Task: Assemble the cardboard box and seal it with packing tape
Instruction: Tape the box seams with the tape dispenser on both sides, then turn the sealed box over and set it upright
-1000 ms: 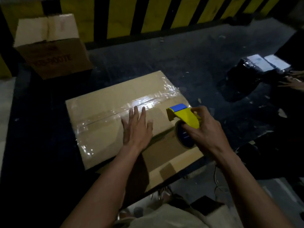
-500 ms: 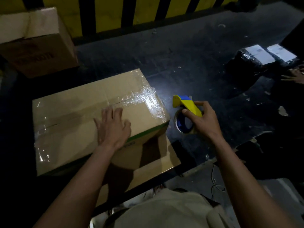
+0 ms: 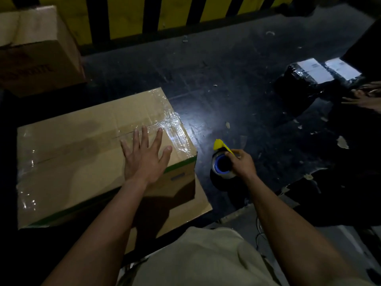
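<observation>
A dark, scuffed floor (image 3: 247, 79) runs back to a yellow-and-black striped barrier; the cardboard box (image 3: 82, 162) sits on it with its flaps closed, and clear packing tape (image 3: 173, 124) glints along its top seam and over its right edge. The left hand (image 3: 144, 159) lies flat on the box's top, fingers spread and straight; the right hand (image 3: 242, 164), just right of the box, has its fingers curled round the yellow tape dispenser (image 3: 221, 162), low by the floor. The tape looks wrinkled near that right edge (a loose patch could lift), so the seam may peel unless pressed down. This box and the second box (image 3: 37, 50) behind its left corner are both closed; their contents are hidden.
</observation>
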`<control>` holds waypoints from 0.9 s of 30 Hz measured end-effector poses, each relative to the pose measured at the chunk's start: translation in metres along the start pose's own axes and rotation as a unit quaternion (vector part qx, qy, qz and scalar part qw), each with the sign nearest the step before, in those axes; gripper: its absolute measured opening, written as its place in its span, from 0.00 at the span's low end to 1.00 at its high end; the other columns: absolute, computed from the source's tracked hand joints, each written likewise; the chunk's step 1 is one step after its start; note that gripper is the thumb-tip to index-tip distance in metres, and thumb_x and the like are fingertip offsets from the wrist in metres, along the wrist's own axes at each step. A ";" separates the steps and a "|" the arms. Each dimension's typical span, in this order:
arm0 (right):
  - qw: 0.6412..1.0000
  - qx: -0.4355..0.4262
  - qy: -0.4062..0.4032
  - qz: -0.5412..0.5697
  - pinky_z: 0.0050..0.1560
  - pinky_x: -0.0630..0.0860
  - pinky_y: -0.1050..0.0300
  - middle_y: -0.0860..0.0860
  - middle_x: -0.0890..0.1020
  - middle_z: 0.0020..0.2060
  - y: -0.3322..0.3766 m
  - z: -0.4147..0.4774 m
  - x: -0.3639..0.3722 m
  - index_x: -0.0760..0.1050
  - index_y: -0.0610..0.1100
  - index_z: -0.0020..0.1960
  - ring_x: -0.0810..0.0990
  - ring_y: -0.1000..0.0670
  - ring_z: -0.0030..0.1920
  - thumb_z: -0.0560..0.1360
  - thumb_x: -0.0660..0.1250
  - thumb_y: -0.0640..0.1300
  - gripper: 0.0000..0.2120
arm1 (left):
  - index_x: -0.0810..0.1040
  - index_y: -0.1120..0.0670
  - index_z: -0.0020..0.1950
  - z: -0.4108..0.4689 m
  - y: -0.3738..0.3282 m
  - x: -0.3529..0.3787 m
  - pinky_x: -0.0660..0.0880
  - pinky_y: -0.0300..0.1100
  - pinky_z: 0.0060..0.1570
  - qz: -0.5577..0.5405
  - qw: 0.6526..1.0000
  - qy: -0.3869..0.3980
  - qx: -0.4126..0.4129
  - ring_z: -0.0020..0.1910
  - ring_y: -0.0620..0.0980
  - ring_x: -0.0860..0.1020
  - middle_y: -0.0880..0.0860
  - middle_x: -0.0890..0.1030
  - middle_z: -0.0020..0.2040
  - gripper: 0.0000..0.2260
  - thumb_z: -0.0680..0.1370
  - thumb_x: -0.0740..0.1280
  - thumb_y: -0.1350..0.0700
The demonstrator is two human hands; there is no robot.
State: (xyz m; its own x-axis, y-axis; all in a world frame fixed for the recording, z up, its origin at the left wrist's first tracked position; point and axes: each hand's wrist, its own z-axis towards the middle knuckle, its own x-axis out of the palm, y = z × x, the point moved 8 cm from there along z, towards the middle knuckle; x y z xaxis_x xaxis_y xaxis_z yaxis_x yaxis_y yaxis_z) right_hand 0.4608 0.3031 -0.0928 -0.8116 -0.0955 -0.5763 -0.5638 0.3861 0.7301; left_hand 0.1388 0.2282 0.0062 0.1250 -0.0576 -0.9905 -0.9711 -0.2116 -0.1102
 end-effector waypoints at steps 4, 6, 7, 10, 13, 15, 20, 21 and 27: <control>0.986 -0.053 0.021 -0.155 0.41 0.76 0.52 0.41 0.85 0.43 0.007 0.011 -0.006 0.83 0.46 0.49 0.83 0.40 0.47 0.72 0.66 0.58 0.17 | 0.42 0.39 0.81 -0.001 0.002 -0.001 0.37 0.66 0.74 -0.010 1.000 -0.006 -0.003 0.80 0.55 0.38 0.55 0.42 0.82 0.30 0.80 0.39 0.31; 0.983 -0.054 0.027 -0.174 0.37 0.69 0.55 0.40 0.84 0.42 0.013 0.010 -0.008 0.82 0.44 0.47 0.82 0.38 0.46 0.74 0.67 0.49 0.10 | 0.42 0.39 0.81 -0.001 0.000 -0.001 0.37 0.65 0.74 -0.012 1.000 -0.010 -0.001 0.80 0.54 0.38 0.54 0.43 0.82 0.30 0.80 0.39 0.31; 0.981 -0.053 0.023 -0.184 0.37 0.68 0.55 0.39 0.84 0.42 0.018 0.009 -0.009 0.81 0.43 0.46 0.82 0.38 0.47 0.74 0.67 0.47 0.08 | 0.42 0.39 0.81 -0.001 0.000 -0.002 0.37 0.65 0.75 -0.013 1.000 -0.012 0.000 0.80 0.54 0.38 0.54 0.43 0.82 0.30 0.80 0.39 0.31; 0.974 -0.087 -0.006 -0.210 0.46 0.72 0.50 0.37 0.80 0.51 0.045 0.000 -0.009 0.77 0.42 0.50 0.77 0.36 0.54 0.73 0.65 0.43 0.08 | 0.45 0.42 0.82 0.000 0.001 -0.003 0.36 0.63 0.75 -0.011 1.000 -0.016 -0.002 0.81 0.53 0.40 0.53 0.45 0.82 0.31 0.81 0.41 0.32; 0.968 -0.162 -0.014 -0.190 0.59 0.72 0.48 0.40 0.75 0.62 0.095 -0.020 0.003 0.72 0.43 0.67 0.74 0.39 0.63 0.76 0.64 0.46 0.20 | 0.54 0.50 0.82 -0.001 0.003 -0.010 0.38 0.59 0.77 -0.067 0.997 -0.036 -0.009 0.81 0.52 0.46 0.53 0.52 0.82 0.31 0.83 0.46 0.36; 0.963 -0.214 0.004 -0.162 0.61 0.72 0.49 0.40 0.76 0.63 0.131 -0.033 0.024 0.70 0.43 0.70 0.75 0.41 0.63 0.77 0.63 0.49 0.23 | 0.59 0.54 0.81 -0.004 0.012 -0.017 0.43 0.55 0.78 -0.144 0.988 -0.057 -0.025 0.81 0.50 0.51 0.53 0.57 0.81 0.28 0.84 0.49 0.41; 0.949 -0.265 0.088 -0.148 0.54 0.72 0.51 0.38 0.79 0.59 0.180 -0.054 0.076 0.70 0.41 0.70 0.76 0.38 0.60 0.73 0.57 0.35 0.25 | 0.66 0.55 0.78 -0.026 0.077 -0.026 0.56 0.54 0.77 -0.169 0.975 -0.111 -0.089 0.78 0.54 0.59 0.54 0.64 0.79 0.24 0.85 0.54 0.47; 0.949 -0.268 0.089 -0.142 0.51 0.72 0.51 0.38 0.80 0.57 0.184 -0.056 0.079 0.71 0.41 0.69 0.77 0.37 0.59 0.72 0.56 0.34 0.25 | 0.66 0.55 0.78 -0.032 0.097 -0.028 0.56 0.55 0.77 -0.166 0.973 -0.116 -0.114 0.78 0.55 0.60 0.55 0.65 0.78 0.22 0.85 0.55 0.49; 0.963 -0.236 0.078 -0.108 0.54 0.71 0.52 0.41 0.78 0.61 0.190 -0.056 0.093 0.68 0.44 0.68 0.76 0.39 0.60 0.79 0.52 0.56 0.23 | 0.66 0.57 0.76 -0.086 0.224 -0.040 0.56 0.60 0.75 -0.097 0.934 -0.154 -0.309 0.77 0.62 0.59 0.61 0.65 0.77 0.24 0.81 0.59 0.50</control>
State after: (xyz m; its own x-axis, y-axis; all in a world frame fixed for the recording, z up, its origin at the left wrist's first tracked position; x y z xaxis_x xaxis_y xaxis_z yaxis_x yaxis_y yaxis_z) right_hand 0.2698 0.3159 0.0126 -0.6604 -0.2773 -0.6978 -0.6986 -0.1138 0.7064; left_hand -0.0662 0.0992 0.0281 0.1286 0.3039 -0.9440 -0.6224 -0.7164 -0.3154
